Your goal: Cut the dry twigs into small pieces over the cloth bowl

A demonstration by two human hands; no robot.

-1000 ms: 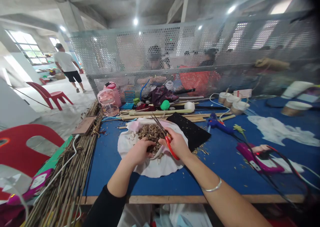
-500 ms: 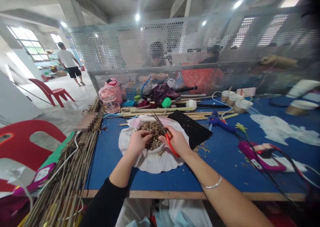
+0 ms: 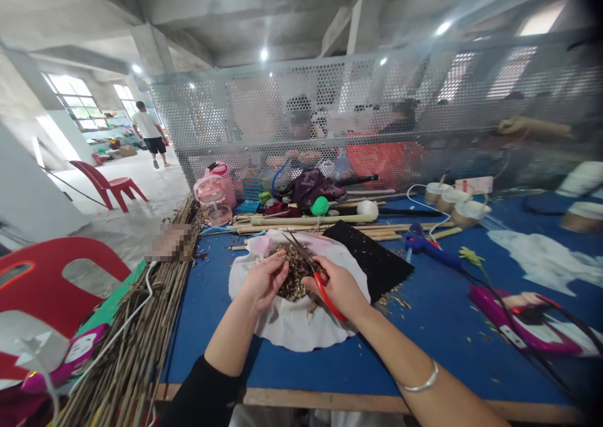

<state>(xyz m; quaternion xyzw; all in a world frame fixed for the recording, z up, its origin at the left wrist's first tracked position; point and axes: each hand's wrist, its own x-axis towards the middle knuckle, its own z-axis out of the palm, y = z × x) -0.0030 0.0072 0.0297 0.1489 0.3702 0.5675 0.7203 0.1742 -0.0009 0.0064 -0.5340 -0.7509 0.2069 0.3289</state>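
Observation:
A round white cloth (image 3: pixel 301 333) lies on the blue table with a heap of brown dried plant bits (image 3: pixel 294 282) in its middle. My right hand (image 3: pixel 342 289) grips red-handled scissors (image 3: pixel 325 295), their blades pointing away over the heap. At the heap's left side, my left hand (image 3: pixel 266 279) is turned partly palm up with its fingers curled together. Whatever lies between those fingers is too small to name. A black cloth sheet (image 3: pixel 367 257) lies beside the white cloth on the right, with brown scraps near its edge.
Behind the cloth lie several sticks (image 3: pixel 301 228), green yarn (image 3: pixel 320 206) and a pink jar (image 3: pixel 214 194) before a perforated metal screen (image 3: pixel 264 113). Rightward are a blue glue gun (image 3: pixel 433 249), a purple power strip (image 3: pixel 518 326) and paper cups (image 3: pixel 468 212). Bundled stalks (image 3: pixel 136 339) line the left.
My view has shifted, so the table sits lower and further right. My left hand has turned and its fingers have curled up from the heap. The scissors stay in my right hand.

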